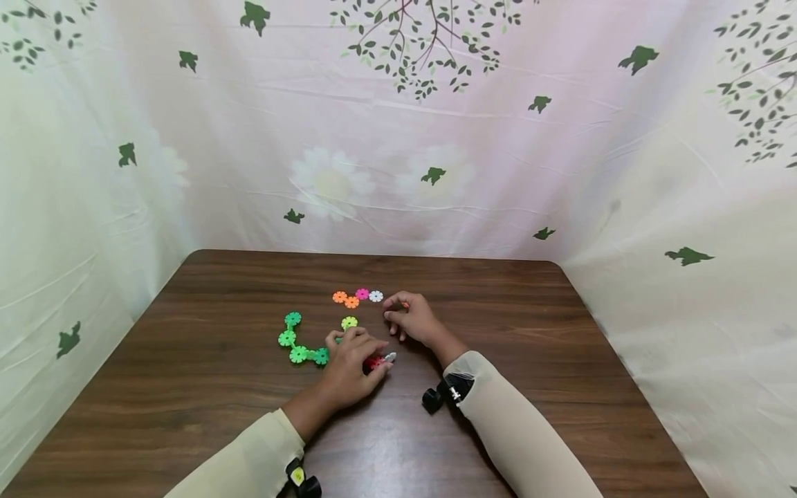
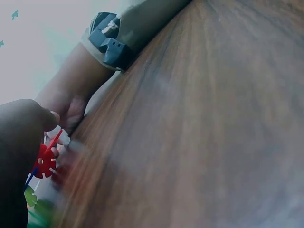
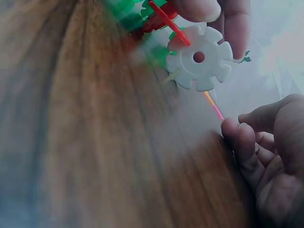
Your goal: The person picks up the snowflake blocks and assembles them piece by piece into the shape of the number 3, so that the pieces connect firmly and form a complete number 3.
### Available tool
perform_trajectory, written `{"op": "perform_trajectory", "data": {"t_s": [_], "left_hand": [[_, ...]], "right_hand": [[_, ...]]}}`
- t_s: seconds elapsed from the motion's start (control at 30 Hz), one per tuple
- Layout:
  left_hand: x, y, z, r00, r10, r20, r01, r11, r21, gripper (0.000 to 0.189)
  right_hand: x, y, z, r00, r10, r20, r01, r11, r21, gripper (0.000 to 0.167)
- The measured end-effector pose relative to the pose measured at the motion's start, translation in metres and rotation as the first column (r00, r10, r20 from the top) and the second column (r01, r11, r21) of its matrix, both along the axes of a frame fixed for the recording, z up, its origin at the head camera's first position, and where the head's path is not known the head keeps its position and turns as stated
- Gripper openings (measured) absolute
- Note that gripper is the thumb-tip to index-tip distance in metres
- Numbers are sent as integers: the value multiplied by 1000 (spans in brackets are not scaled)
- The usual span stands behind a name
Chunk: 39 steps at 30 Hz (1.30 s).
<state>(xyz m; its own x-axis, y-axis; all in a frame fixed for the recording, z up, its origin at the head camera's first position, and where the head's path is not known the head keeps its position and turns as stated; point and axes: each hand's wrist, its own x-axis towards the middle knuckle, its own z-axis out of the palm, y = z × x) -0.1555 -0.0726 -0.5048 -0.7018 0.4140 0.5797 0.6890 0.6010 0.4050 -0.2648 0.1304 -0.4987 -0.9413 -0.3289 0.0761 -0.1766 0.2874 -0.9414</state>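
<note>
A chain of notched plastic snowflake discs lies on the table, with green discs [image 1: 299, 354] at its left and a yellow-green disc [image 1: 349, 322] behind my left hand [image 1: 353, 363]. That hand covers the chain's middle and grips it near the red disc [image 2: 46, 161] and the white disc [image 3: 199, 58] at its right end. The discs under the palm are hidden. Apart from the chain, my right hand [image 1: 414, 319] hovers with bent fingers; thumb and index are separate, with nothing visible between them. A bit of orange [image 1: 405, 304] shows behind its index finger, mostly hidden.
Just left of the right fingertips lies a back row: two orange discs [image 1: 340, 297], a pink disc [image 1: 362, 294] and a loose-looking white disc [image 1: 376, 296]. The brown wooden table [image 1: 205, 387] ends at a patterned curtain [image 1: 373, 228]. Both wrists carry small black cameras.
</note>
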Motion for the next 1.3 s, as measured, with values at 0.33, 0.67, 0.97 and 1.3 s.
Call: {"op": "perform_trajectory", "data": {"t_s": [0.33,0.67,0.97,1.3], "left_hand": [[-1,3,1,1000,-5,0,5,1000,19,22],[-3,4,2,1000,-18,-5,18,1000,8,18],[-1,2,-1,1000,-12,20,12,1000,6,14],[-1,-1,-4,1000,3,13,-3,1000,-3,11]], "right_hand": [[-10,-8,0,995,-23,-100,32,996,89,26],[-19,-13,6,992,-33,-124,63,967,246,37],[-17,-18,6,992,-40,-117,70,961,267,13],[-16,-22,3,992,-76,-104,100,964,246,5]]}}
